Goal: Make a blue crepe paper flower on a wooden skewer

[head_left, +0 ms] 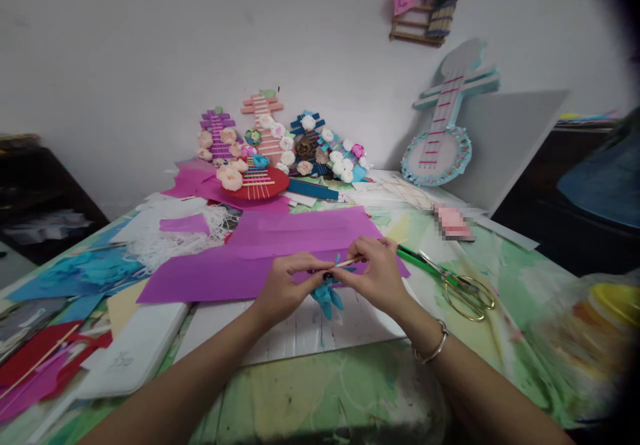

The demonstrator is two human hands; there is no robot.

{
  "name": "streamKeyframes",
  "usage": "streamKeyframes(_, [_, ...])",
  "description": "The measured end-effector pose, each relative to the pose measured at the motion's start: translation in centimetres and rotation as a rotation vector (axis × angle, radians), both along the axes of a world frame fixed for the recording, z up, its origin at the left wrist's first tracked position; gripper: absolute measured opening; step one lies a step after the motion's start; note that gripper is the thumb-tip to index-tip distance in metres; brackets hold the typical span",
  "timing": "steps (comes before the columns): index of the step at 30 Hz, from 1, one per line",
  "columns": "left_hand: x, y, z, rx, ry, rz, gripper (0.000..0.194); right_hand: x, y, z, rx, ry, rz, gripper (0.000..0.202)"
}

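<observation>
My left hand [287,285] is closed in a pinch at the top of a piece of blue crepe paper [327,298], whose petal-like ends hang below the fingers. Close beside it, my right hand [380,272] is pinched around a thin wooden stick [349,261] that points toward the left fingertips. The two hands nearly touch, and their fingers partly hide where stick and paper meet. Beneath them lie purple paper [200,275] and a white board [295,338]. A small dark spot shows at the left fingertips; I cannot make out what it is.
Gold-handled scissors [470,297] and a green pen-like thing [417,257] lie right of my hands. A white 35W power strip [133,358], blue paper [95,268] and white shreds [170,242] are at left. Decorated instrument models [265,182] stand behind. A yellow-lidded jar [613,308] stands far right.
</observation>
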State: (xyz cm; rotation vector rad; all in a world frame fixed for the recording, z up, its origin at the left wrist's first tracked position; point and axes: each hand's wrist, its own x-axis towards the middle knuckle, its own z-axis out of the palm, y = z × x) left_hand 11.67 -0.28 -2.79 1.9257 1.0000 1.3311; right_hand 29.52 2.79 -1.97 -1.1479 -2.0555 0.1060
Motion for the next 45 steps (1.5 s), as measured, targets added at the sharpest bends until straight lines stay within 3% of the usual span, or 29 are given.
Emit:
streamKeyframes(9, [-0.2,0.6,-0.3,0.100,0.070,0.040,0.016,0.7,0.4,-0.2,0.044,-0.095,0.134,0.022])
streamKeyframes(16, [-0.1,0.4,-0.3,0.103,0.119,0.161,0.020,0.3,0.6,-0.5,0.016,-0.062,0.118,0.028])
streamKeyframes(32, [-0.1,0.6,-0.6,0.328,0.206,0.199,0.011,0.2,0.6,-0.9,0.014,0.025,0.087,0.021])
streamKeyframes(45, [-0.2,0.8,-1.0,0.265,0.149,0.190,0.010,0.0,0.9,-1.7,0.122,-0.044,0.168,0.012])
